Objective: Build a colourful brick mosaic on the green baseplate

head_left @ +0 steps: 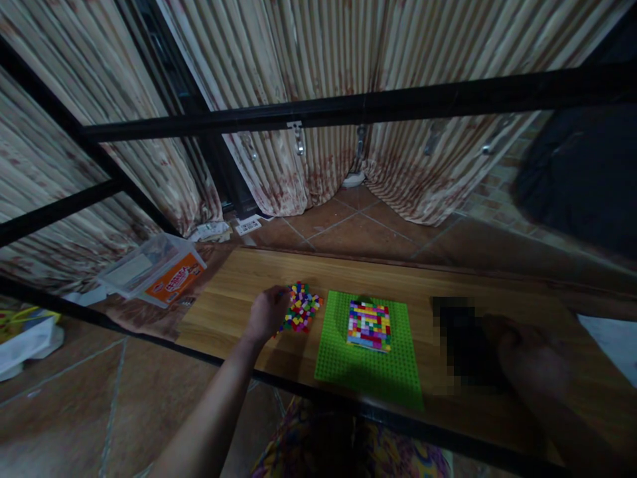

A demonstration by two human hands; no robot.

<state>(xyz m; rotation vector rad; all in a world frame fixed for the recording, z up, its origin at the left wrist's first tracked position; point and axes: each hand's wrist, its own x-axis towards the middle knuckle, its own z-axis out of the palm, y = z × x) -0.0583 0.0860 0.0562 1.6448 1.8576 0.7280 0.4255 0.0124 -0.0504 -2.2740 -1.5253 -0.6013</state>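
My left hand (270,311) is over the left edge of a loose pile of small coloured building bricks (303,309). Its fingers are curled together, and whatever lies between them is hidden. A green studded baseplate (368,382) rests on the table to the right of the pile. On it sits a squarish block built of many-coloured bricks (369,325). Farther right, in dim light, my right hand (532,358) is closed at the edge of a dark pixelated object (468,342); its kind cannot be made out.
The wooden table (223,292) has a dark front edge. A clear plastic box (154,269) with an orange label stands beyond its left end. White paper (610,342) lies at the right. A black metal bar (323,114) crosses in front of striped curtains (318,53).
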